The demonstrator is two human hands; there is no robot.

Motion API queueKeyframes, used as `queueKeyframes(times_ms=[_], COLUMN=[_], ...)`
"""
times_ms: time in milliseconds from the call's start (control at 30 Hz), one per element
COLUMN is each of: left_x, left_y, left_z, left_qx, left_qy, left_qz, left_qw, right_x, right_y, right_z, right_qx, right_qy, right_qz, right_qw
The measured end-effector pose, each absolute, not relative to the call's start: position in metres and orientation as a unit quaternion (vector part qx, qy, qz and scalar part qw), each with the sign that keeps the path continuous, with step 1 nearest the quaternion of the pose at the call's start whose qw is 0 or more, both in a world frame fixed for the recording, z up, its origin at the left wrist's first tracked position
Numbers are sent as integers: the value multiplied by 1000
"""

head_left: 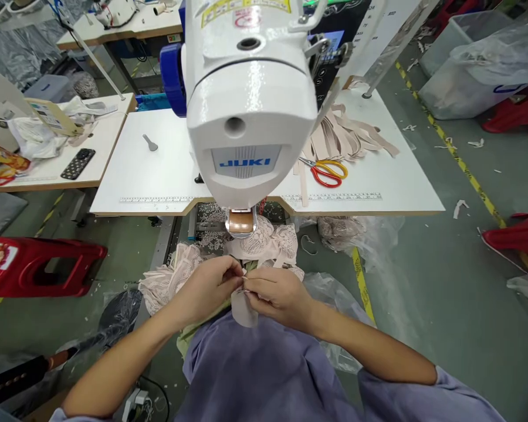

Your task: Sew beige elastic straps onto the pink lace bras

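My left hand point(215, 284) and my right hand point(284, 296) meet in front of my lap, thumbs and fingers pinched together. Between their fingertips is a pale fabric piece point(245, 310), whose rounded end hangs below the fingers; the gripped part is small and mostly covered. Just beyond my hands, a pale lace bra point(264, 243) lies below the sewing machine's narrow front end point(242, 223). To the left of my left hand is a heap of pale lace pieces point(169, 278).
The white JUKI sewing machine point(250, 123) stands over the white table point(154, 170). Red-and-yellow-handled scissors point(328, 173) and beige strips point(347, 135) lie on its right side, a small grey spoon-shaped tool point(150, 142) on its left. A red stool point(39, 266) stands at left.
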State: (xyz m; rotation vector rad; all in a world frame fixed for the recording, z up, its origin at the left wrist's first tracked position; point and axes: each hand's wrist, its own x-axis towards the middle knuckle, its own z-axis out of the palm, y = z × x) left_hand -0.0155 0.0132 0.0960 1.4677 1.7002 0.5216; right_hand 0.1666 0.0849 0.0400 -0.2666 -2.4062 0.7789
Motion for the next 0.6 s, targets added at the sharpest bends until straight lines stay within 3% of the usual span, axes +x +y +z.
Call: queueKeyframes(times_ms=[300,500,600], left_x=[-24,-12,0], left_y=[13,10,3], left_z=[98,77,64], left_qx=[677,487,399], left_qy=[623,616,600], left_qz=[173,371,470], left_qw=[352,496,509], right_x=[165,161,162], right_y=[82,85,86], right_z=[36,41,45], right_qx=[-101,-141,-154], right_qy=[-904,-841,-828], right_qz=[299,404,406], right_qw=[289,330,354])
